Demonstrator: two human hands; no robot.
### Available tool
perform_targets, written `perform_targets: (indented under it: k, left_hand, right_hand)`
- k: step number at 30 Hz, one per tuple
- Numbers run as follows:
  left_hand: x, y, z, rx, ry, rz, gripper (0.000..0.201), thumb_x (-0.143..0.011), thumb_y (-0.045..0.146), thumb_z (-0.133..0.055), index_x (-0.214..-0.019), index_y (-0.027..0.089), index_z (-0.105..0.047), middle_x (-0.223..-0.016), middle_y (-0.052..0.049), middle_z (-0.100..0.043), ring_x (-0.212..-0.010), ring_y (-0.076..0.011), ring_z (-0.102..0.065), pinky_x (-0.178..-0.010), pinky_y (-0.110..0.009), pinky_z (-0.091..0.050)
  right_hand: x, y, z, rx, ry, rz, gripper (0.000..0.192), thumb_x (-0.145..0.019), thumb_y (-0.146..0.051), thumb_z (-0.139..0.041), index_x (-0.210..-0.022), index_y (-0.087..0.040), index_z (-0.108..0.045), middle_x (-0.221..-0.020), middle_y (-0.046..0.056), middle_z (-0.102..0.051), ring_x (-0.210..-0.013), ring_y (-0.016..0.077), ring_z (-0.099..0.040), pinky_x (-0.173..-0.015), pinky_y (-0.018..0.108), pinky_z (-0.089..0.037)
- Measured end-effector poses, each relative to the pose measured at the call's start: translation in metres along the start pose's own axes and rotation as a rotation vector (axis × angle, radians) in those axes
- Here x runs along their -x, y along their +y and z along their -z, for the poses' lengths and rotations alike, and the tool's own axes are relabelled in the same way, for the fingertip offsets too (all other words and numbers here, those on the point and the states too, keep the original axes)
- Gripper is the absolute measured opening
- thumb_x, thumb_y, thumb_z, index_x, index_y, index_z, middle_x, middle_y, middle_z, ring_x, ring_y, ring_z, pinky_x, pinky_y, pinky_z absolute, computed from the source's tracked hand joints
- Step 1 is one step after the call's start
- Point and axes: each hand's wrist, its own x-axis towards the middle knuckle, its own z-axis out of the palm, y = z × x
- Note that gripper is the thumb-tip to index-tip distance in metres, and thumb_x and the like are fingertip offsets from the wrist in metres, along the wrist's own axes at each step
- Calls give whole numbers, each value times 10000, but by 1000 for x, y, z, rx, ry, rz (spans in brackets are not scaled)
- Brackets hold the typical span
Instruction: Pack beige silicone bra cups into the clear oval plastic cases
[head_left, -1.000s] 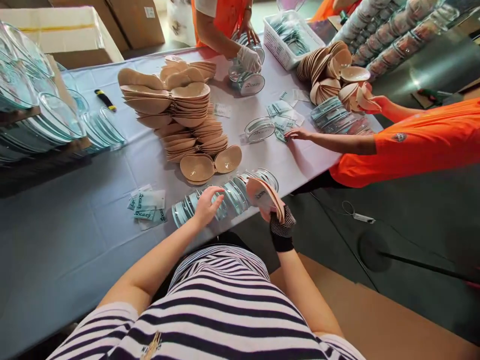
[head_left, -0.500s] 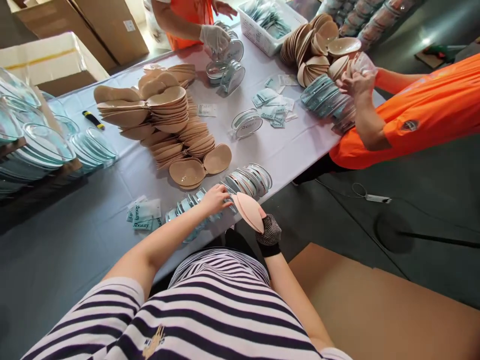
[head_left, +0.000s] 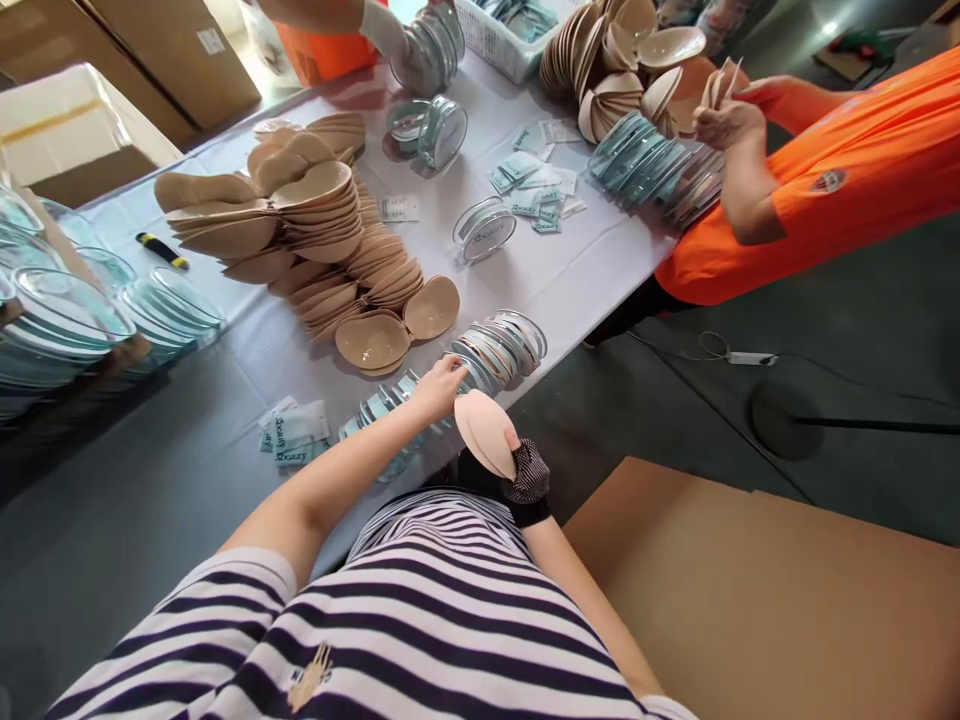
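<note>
Our right hand [head_left: 525, 472], in a dark dotted glove, is closed on 1 beige cup [head_left: 486, 432] and holds it upright at the near table edge, wrist bent back toward our striped shirt [head_left: 442, 600]. Just beyond it our bare left hand [head_left: 439, 385] reaches forward with the forearm stretched across our body, fingers curled down onto the row of clear round cases [head_left: 465, 370] that lies along the edge; we cannot tell whether it grips 1 of them or only touches. Judging by how things lie, we are early to midway in the packing: that row of cases stands ready beside us, the cup in hand is not yet in a case, and a tall heap of loose cups [head_left: 315, 230] waits further up the table [head_left: 225, 400], with printed label cards [head_left: 294, 438] to our left. Further off, 2 closed cases [head_left: 427, 130] and 1 lone case [head_left: 484, 230] sit mid-table near more cards [head_left: 536, 190]. At the far side, a co-worker's hand [head_left: 724, 120] in an orange sleeve holds cups above another row of cases [head_left: 652, 170].
</note>
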Motion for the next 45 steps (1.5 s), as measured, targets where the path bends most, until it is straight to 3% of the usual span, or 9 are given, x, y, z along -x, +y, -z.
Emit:
perform_targets:
  k: [7, 13, 16, 20, 24, 27, 34, 39, 45]
  left_hand:
    - [2, 2, 1, 25, -5, -38, 401, -764, 372, -735, -1111, 216, -608, -1314, -113, -454, -1164, -275, -531, -981, -403, -500]
    - [0, 10, -4, 36, -8, -38, 378, -743, 225, -702, -1111, 200, -621, -1274, -140, -472, -1113, -288, -543, -881, -404, -529]
    - [1, 15, -5, 42, -13, -57, 392, -735, 259, -721, -1113, 223, -625, -1280, -127, -469, -1155, -299, -507, -932, -421, -508]
    - [3, 17, 2, 51, -23, -76, 472, -691, 312, -768, -1132, 224, -626, -1275, -116, -462, -1209, -318, -462, -1003, -444, -477]
    - [5, 15, 12, 61, -59, -51, 525, -690, 313, -769, -1180, 194, -621, -1292, -143, -445, -1265, -341, -450, -1034, -441, -461]
    - [6, 16, 14, 72, -95, -5, 550, -716, 328, -756, -1227, 200, -597, -1344, -144, -415, -1174, -312, -548, -927, -402, -525]
    - [4, 17, 15, 0, -113, 27, 608, -730, 423, -776, -1279, 254, -575, -1423, -132, -401, -1077, -287, -641, -836, -374, -554]
    - [6, 14, 20, -63, -130, 22, 536, -764, 490, -752, -1238, 278, -623, -1568, -139, -331, -1083, -317, -662, -850, -389, -548]
    - [6, 5, 22, -97, -181, -21, 640, -693, 495, -814, -1285, 338, -626, -1548, -109, -404, -1110, -364, -654, -841, -412, -543]
  right_hand:
    - [-15, 7, -15, -44, 36, -223, 543, -897, -358, -495, -1412, -186, -508, -1006, 100, -681, -873, 241, -657, -771, 338, -551]
    - [-15, -6, -17, 58, -359, -288, 585, -852, -337, -524, -1409, -163, -492, -1131, 125, -674, -943, 250, -664, -809, 317, -524]
    - [-44, -23, -15, 62, -441, -328, 622, -844, -322, -574, -1431, -177, -428, -1252, 127, -647, -1020, 236, -660, -833, 283, -497]
    - [-83, -26, -11, 121, -562, -425, 481, -884, -365, -578, -1313, -165, -488, -1090, 124, -711, -894, 232, -688, -715, 287, -466]
    - [-81, -18, 0, 147, -542, -385, 373, -900, -428, -570, -1171, -172, -568, -1029, 108, -718, -851, 229, -685, -681, 281, -431]
    - [-73, -18, -2, 146, -538, -329, 279, -972, -346, -441, -1096, -174, -622, -1035, 100, -721, -898, 210, -677, -720, 265, -423]
    - [-89, -10, -36, 123, -575, -331, 349, -1001, -290, -376, -1181, -149, -641, -1150, 139, -714, -998, 235, -670, -785, 267, -428]
    - [-89, -6, -41, 88, -599, -335, 366, -1006, -329, -399, -1276, -190, -604, -1188, 120, -708, -1026, 237, -675, -811, 275, -451]
    - [-95, -9, -45, 63, -605, -391, 341, -986, -324, -431, -1228, -167, -612, -1124, 141, -722, -958, 246, -692, -797, 300, -474]
